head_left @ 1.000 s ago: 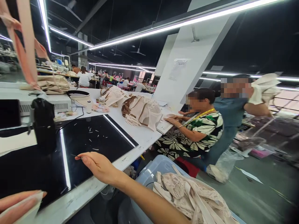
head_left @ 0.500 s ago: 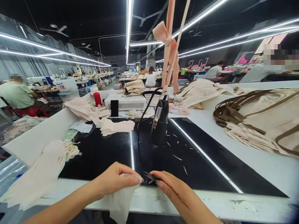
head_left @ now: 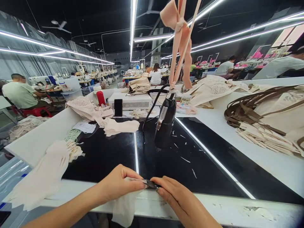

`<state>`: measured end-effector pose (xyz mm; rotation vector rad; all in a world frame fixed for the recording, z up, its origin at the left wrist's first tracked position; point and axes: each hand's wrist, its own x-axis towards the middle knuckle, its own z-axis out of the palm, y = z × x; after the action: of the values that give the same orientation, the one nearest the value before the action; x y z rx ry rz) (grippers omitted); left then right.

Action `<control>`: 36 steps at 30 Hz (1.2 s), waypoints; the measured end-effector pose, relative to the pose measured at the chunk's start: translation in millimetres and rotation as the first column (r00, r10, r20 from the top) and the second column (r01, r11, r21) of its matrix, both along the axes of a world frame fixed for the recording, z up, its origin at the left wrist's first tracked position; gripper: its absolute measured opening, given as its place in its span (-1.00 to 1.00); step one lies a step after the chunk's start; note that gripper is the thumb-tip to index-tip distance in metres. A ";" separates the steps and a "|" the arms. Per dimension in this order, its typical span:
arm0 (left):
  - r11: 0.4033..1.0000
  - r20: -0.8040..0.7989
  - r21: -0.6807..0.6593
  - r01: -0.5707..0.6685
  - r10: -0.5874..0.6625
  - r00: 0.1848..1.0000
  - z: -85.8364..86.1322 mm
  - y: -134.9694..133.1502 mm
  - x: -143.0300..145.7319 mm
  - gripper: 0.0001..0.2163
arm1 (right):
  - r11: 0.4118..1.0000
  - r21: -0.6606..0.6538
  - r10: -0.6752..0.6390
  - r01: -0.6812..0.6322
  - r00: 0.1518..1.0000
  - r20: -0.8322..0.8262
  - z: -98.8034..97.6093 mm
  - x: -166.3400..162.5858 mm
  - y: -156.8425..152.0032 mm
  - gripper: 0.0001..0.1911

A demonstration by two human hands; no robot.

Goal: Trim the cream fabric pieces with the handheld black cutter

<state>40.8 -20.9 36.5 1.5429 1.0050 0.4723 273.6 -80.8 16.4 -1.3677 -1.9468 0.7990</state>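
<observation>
My left hand [head_left: 118, 183] pinches a pale cream piece of fabric [head_left: 123, 209], which hangs down over the table's front edge. In my right hand [head_left: 173, 193] is a small dark pair of thread snips [head_left: 150, 183], held between thumb and fingers. The snips' blades reach the fabric edge at my left fingertips, and the blades look closed or nearly so. Both hands are above the near edge of the glossy black table panel [head_left: 114, 161].
A black handheld tool [head_left: 165, 122] hangs from pink fabric strips [head_left: 181, 41] over the panel. Cream fabric pieces [head_left: 45, 171] lie at left, and fabric with brown straps [head_left: 268, 117] at right. A phone [head_left: 118, 107] and red bottle [head_left: 100, 98] stand behind. Several people sit farther off.
The snips have moved left to meet the fabric at my left fingertips, and their blades have come together. The view has shifted slightly, and the left hand still holds the fabric.
</observation>
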 end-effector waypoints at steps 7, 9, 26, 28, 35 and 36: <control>1.000 -0.019 0.014 0.004 -0.004 1.000 1.5 -1.4 0.2 -0.66 | 0.999 0.052 -0.008 0.006 1.000 0.025 -6.8 -1.5 1.9 -0.61; 1.000 -0.023 0.016 0.003 -0.002 1.000 1.5 -1.9 0.3 -0.67 | 0.997 0.073 -0.004 0.003 1.000 0.022 -8.2 -1.4 2.5 -0.61; 1.000 -0.045 0.001 -0.019 0.019 0.999 6.2 -7.4 2.1 -0.72 | 0.993 0.121 -0.004 -0.011 0.993 0.118 -9.9 -0.9 1.3 -0.59; 1.000 -0.043 0.002 -0.021 0.021 0.999 6.4 -8.1 2.1 -0.71 | 0.992 0.126 -0.019 0.004 0.993 0.117 -10.6 -2.3 1.1 -0.59; 1.000 -0.009 0.023 -0.012 0.013 1.000 1.1 -6.5 1.3 -0.70 | 0.995 0.096 0.005 -0.014 0.996 0.093 -11.4 -6.4 2.3 -0.59; 1.000 -0.006 0.029 -0.008 0.008 1.000 -0.1 -6.1 1.2 -0.70 | 0.995 0.095 0.007 -0.016 0.996 0.092 -11.5 -7.0 2.5 -0.60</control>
<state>42.0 -27.0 36.4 1.5679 1.0132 0.4901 266.6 -78.3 4.9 -1.3589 -2.0380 0.6495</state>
